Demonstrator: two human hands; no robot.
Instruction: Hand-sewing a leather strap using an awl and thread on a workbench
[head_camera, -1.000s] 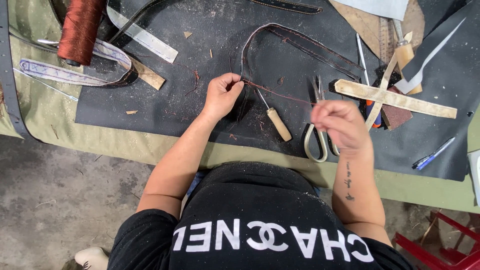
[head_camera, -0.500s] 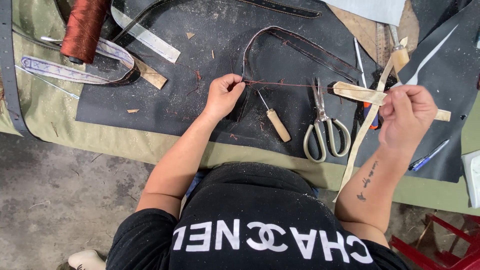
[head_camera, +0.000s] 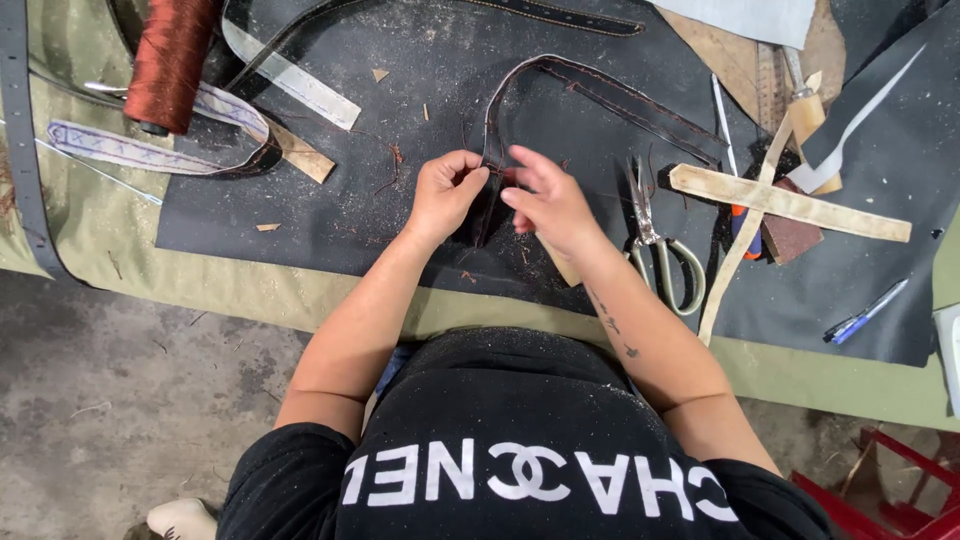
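Observation:
My left hand (head_camera: 445, 192) pinches the near end of a dark leather strap (head_camera: 600, 85), which loops away across the black mat (head_camera: 330, 215). My right hand (head_camera: 548, 203) is right beside it, with thumb and forefinger drawn together at the same strap end. Whether it holds thread or a needle is blurred. A wooden-handled awl (head_camera: 562, 270) lies mostly hidden under my right wrist. Scissors (head_camera: 655, 250) lie just to the right of that hand.
A dark red thread spool (head_camera: 170, 60) stands at the back left beside pale strips and a ruler (head_camera: 290, 75). Two tan strips (head_camera: 790, 200) lie crossed at the right, with a blue pen (head_camera: 865, 312) near the mat's corner. A red stool (head_camera: 900, 480) is on the floor at the lower right.
My right hand, which had pulled a red thread far out to the right, has come back to the strap end beside my left hand. The left hand has stayed put.

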